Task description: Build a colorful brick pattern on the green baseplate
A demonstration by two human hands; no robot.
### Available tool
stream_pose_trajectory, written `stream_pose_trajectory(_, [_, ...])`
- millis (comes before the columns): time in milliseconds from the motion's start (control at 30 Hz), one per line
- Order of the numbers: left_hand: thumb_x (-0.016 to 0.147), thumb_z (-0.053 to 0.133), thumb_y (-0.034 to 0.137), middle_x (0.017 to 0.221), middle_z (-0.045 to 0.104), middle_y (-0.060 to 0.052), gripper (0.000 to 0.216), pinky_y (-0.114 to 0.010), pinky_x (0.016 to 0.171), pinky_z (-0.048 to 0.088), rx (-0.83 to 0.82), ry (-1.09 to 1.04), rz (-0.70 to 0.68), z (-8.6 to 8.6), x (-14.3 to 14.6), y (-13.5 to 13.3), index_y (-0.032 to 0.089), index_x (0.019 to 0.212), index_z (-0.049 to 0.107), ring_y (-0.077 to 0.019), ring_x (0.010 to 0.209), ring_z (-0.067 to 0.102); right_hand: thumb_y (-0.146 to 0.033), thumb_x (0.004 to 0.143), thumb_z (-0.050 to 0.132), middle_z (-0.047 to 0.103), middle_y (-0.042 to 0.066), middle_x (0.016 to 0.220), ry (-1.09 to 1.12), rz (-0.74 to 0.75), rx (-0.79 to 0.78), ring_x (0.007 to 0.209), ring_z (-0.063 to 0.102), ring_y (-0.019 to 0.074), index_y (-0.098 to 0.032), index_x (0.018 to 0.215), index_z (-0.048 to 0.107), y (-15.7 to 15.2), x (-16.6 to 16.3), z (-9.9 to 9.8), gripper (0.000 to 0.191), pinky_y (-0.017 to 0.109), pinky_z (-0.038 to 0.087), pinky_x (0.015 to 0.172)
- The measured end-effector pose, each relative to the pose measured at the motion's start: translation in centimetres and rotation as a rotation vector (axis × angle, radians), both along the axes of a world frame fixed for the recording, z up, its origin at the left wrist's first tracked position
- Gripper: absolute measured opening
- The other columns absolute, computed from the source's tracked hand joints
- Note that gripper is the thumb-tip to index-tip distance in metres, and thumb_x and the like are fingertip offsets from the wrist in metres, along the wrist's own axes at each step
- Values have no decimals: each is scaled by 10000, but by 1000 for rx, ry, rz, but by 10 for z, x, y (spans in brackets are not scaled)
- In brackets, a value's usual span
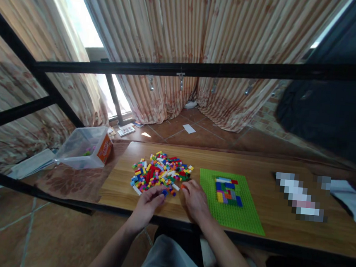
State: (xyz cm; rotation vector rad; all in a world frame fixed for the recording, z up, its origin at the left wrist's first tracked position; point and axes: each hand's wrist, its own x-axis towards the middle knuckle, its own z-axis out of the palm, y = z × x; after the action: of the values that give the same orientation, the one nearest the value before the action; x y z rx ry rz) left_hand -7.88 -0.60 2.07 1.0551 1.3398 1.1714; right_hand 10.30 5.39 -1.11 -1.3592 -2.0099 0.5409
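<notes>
My left hand (149,201) is at the near edge of a pile of toy building bricks (159,171) in many colours. Thumb and fingers pinch a small blue brick (164,193). To the right of the pile, my right hand (195,200) is closed, fingers curled, with a small orange brick (183,186) showing at the fingertips. Just right of that hand lies a green studded baseplate (250,216). Bricks in blue, yellow, red, white, grey and green form a flat block (229,193) on it.
The wooden table (271,166) carries all of this. A clear plastic bin (83,146) with an orange label stands to the left. A black metal bar (202,70) crosses beyond the table, before striped curtains (162,28). A blurred-out item (299,196) lies at the right.
</notes>
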Motion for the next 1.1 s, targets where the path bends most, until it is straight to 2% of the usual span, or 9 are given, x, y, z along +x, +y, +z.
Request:
stream_pose_trajectory(100, [746,679,426,940,685,-65,382,-273,716,495,-28,-8,-104,-4,12,-4,166,1026,693,-166,796,593,-270,931,421,654,61,989,32,-43,33,938,608,195,-236,987,688,-9,26,-1,274,335,479,854])
stream_pose_trajectory(233, [802,615,372,888,673,-49,317,-239,675,463,-34,13,-214,-7,32,-8,158,1025,686,-140,741,568,-388,914,464,628,85,1074,23,-211,124,1014,589,237,-247,1014,703,-12,87,-4,295,428,471,924])
stream_pose_trajectory(300, [823,577,333,861,675,-45,273,-236,665,455,-19,76,-272,-7,42,-8,157,1001,687,-145,740,577,-430,898,483,610,103,1097,-15,-294,165,1065,561,267,-235,989,716,-5,116,-4,318,472,458,945])
stream_pose_trajectory(400, [839,537,271,906,699,-54,233,-271,744,471,50,252,-318,-6,55,-6,178,982,695,-182,826,621,-429,896,482,587,110,1124,-83,-290,177,1058,544,266,-226,974,727,11,141,0,328,474,461,944])
stream_pose_trajectory(533, [825,540,220,992,713,-73,226,-316,867,463,118,435,-316,-8,61,-4,200,986,698,-221,941,641,-384,892,488,564,110,1156,-151,-237,176,1034,535,256,-225,946,738,29,146,-2,301,474,458,954])
stream_pose_trajectory(833, [843,524,258,969,718,-73,228,-313,845,481,150,472,-337,-10,56,-1,208,996,687,-219,914,655,-321,885,486,577,94,1187,-177,-244,167,1103,515,272,-269,976,740,31,149,-10,275,494,450,959])
stream_pose_trajectory(933, [856,519,247,977,716,-71,227,-310,850,477,156,487,-355,-11,56,1,204,1010,679,-214,919,657,-344,892,473,585,107,1182,-131,-289,161,1095,530,266,-248,1015,723,31,151,-8,294,486,446,964])
stream_pose_trajectory(1100, [872,520,249,985,711,-68,223,-300,834,477,164,498,-371,-14,55,1,196,1028,671,-206,917,657,-438,891,467,591,161,1173,-78,-459,161,1138,515,280,-162,1104,670,41,150,-6,403,473,412,993])
